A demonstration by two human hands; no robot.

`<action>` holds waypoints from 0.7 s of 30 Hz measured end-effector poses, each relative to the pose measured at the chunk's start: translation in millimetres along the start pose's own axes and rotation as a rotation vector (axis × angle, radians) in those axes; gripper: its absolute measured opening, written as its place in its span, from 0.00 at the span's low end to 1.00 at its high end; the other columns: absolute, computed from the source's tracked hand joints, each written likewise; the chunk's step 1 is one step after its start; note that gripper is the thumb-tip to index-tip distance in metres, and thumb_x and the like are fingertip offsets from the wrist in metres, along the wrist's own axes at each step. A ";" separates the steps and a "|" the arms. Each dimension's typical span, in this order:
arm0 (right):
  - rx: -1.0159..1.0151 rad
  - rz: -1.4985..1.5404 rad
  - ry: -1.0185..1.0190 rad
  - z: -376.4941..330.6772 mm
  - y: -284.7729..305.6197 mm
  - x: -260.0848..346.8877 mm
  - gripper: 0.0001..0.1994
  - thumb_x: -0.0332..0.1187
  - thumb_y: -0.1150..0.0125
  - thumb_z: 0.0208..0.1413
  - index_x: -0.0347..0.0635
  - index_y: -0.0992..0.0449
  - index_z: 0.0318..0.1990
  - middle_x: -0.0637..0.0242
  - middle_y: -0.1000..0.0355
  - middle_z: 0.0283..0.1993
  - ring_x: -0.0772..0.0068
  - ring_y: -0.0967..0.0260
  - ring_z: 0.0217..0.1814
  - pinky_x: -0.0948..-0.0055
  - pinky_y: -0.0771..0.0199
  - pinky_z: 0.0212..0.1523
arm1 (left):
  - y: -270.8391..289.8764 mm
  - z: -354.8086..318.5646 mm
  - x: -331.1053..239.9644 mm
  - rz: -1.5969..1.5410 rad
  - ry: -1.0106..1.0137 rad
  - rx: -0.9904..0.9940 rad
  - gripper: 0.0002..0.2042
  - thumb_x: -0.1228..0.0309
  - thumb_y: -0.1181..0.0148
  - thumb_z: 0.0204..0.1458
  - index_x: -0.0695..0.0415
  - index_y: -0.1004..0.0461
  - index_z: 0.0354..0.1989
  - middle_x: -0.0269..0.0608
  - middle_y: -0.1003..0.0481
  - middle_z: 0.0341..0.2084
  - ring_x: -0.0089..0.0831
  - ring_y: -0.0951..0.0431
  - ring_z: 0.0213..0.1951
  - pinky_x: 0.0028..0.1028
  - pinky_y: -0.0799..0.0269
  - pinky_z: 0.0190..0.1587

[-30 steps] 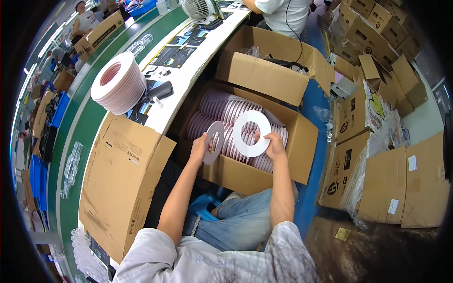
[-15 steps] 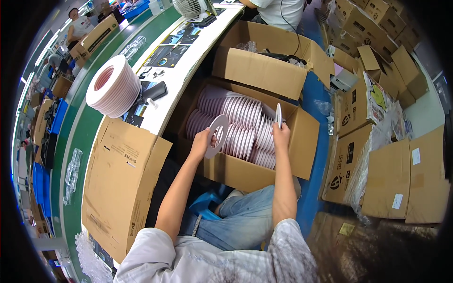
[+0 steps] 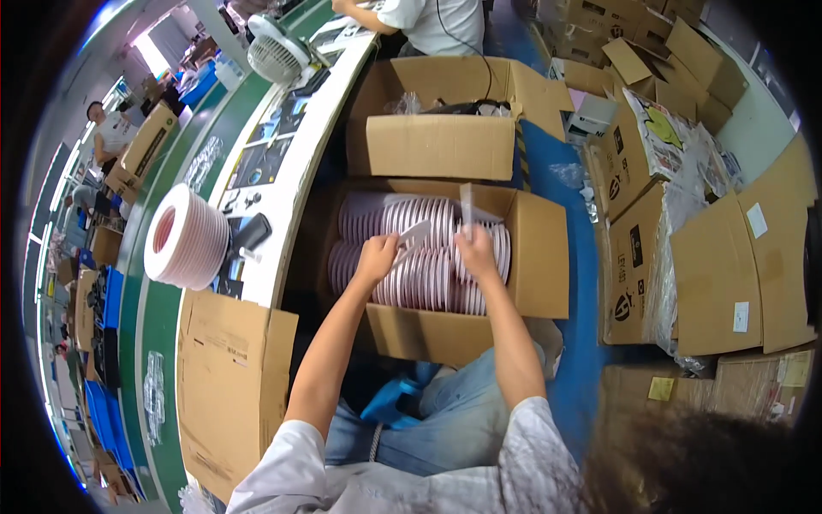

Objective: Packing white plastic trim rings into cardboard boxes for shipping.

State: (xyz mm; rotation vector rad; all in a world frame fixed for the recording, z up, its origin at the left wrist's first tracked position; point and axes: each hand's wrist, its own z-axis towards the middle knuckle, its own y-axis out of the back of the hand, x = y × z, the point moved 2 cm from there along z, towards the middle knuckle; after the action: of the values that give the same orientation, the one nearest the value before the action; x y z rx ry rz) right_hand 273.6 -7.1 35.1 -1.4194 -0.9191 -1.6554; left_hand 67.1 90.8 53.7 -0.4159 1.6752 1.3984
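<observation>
My left hand (image 3: 377, 257) grips a flat white ring (image 3: 414, 240), tilted so that it looks narrow. Close by on the right, my right hand (image 3: 476, 252) pinches another white ring (image 3: 467, 204), upright, nearly edge-on and slightly blurred. Both hands are above an open cardboard box (image 3: 428, 336) in front of me. Inside it, pinkish-white rings (image 3: 411, 287) stand on edge, packed in rows. A stack of similar rings (image 3: 195, 244) lies on its side on the bench to the left, beside a black object (image 3: 250, 231).
A second open carton (image 3: 441, 147) stands beyond the box. The white bench edge (image 3: 295, 184) runs along the left, with a fan (image 3: 274, 53) at its far part and a flattened carton (image 3: 224, 385) nearer. Stacked cartons (image 3: 638, 257) line the right. Another person (image 3: 432, 26) sits at the far bench.
My hands have come closer together, the right one moving left and inward over the box. The left ring has turned from showing its face to a narrower angle. The view has shifted too.
</observation>
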 end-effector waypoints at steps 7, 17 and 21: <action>0.355 -0.355 0.139 6.3 -14.7 -13.1 0.08 0.32 0.46 0.50 0.36 0.29 0.33 0.63 0.34 0.18 0.66 0.35 0.21 0.67 0.34 0.25 | -2.4 10.6 -5.0 0.219 -0.027 -0.063 0.25 0.59 0.57 0.59 0.67 0.28 0.17 0.51 0.31 0.11 0.43 0.25 0.19 0.38 0.34 0.27; 0.031 -0.056 0.076 -10.9 -17.9 28.4 0.05 0.29 0.47 0.46 0.38 0.32 0.29 0.65 0.36 0.20 0.76 0.35 0.25 0.73 0.38 0.26 | 8.6 -11.0 23.2 0.240 -0.030 -0.157 0.24 0.60 0.56 0.57 0.68 0.27 0.19 0.55 0.28 0.13 0.45 0.23 0.22 0.40 0.32 0.29; 0.337 -0.568 0.264 -11.4 -40.0 0.1 0.10 0.32 0.44 0.46 0.37 0.33 0.34 0.62 0.33 0.23 0.73 0.33 0.26 0.72 0.33 0.29 | -9.3 -13.7 3.1 -0.083 0.078 -0.059 0.21 0.61 0.55 0.56 0.66 0.24 0.23 0.58 0.26 0.19 0.52 0.23 0.26 0.44 0.31 0.33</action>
State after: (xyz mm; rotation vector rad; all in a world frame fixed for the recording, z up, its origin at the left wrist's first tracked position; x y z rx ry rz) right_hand 233.0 1.0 31.9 -0.7247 -1.4494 -1.9118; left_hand 66.5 76.3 45.2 -0.5737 1.6623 1.3885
